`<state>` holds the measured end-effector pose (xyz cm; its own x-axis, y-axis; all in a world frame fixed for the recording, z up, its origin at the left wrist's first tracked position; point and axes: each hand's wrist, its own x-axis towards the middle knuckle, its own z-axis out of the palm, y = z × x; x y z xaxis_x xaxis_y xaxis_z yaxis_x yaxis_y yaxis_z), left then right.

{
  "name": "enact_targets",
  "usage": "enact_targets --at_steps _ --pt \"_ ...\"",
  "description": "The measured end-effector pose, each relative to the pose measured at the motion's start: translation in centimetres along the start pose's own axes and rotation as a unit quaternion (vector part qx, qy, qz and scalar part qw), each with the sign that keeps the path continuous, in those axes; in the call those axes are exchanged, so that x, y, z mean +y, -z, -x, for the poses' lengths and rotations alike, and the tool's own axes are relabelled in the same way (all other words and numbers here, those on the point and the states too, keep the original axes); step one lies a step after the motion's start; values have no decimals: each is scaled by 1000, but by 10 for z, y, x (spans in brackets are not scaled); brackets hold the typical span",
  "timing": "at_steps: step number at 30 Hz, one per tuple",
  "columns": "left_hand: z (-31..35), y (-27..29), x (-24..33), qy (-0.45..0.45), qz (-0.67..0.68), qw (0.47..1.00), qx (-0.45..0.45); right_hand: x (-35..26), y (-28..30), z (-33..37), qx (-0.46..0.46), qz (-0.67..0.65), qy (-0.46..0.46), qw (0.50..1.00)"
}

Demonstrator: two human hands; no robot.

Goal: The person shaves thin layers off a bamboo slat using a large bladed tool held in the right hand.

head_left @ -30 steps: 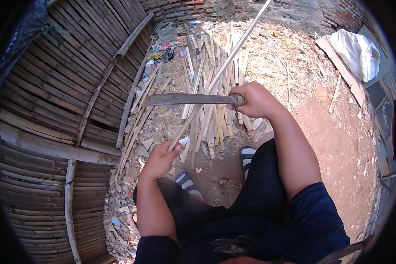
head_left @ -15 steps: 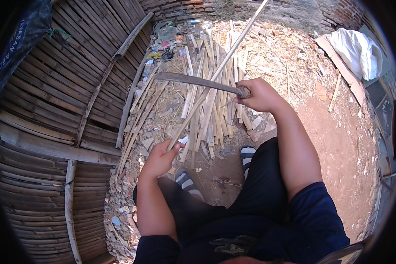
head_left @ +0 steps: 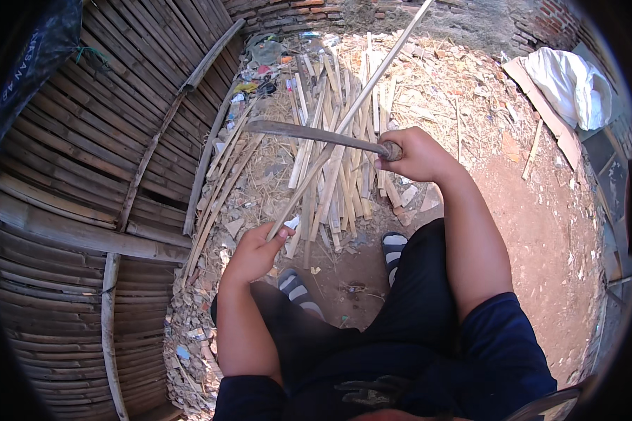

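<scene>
This is a sunlit outdoor yard: brown bare earth point(head_left: 519, 238) and scattered pale rubble point(head_left: 193, 382) form its ground, with a weathered grey-brown bamboo-slat wall point(head_left: 77, 154) alongside and a reddish brick wall point(head_left: 295, 15) beyond.

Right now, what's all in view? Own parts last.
machete: 1, dark grey, in right hand
long strip: 1, pale tan, from left hand toward top edge
loose strips: many, tan, piled ahead
slatted wall: 1, grey-brown, left
brick wall: 1, red-grey, far edge
plastic sheet: 1, dark blue, upper left
sack: 1, white, upper right
cardboard: 1, brown, by the sack
rubble: uncounted, mixed colours, around the strips
footwear: 2, grey-white striped, lower centre
trousers: 1 pair, black, bottom centre
shirt: 1, navy, bottom edge
left hand: 1, bare, left of centre
right hand: 1, bare, right of centre
</scene>
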<state>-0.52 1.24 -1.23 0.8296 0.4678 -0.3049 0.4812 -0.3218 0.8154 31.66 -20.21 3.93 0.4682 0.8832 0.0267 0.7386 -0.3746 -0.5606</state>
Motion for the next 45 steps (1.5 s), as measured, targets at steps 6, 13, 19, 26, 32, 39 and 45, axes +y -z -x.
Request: enact_targets --at_steps 6,13,19,26,32,39,45 --pt "2 1 -9 -33 -11 999 19 11 3 -5 26 -62 -33 997" --pt "-3 -1 -3 -31 6 999 14 34 -1 -8 158 -125 -82 976" --pt "2 -1 -3 -20 -3 1000 9 -1 5 3 1 16 9 1000" --pt "-2 -1 -2 -53 -22 998 14 48 9 -4 127 -172 -117 970" --pt "-1 3 2 23 25 999 5 6 -6 0 -50 -6 19 999" --pt "1 1 0 -5 0 1000 14 43 12 -4 119 -155 -118 974" --pt "-3 -1 3 -8 14 1000 11 27 2 -2 -24 -93 -52 994"
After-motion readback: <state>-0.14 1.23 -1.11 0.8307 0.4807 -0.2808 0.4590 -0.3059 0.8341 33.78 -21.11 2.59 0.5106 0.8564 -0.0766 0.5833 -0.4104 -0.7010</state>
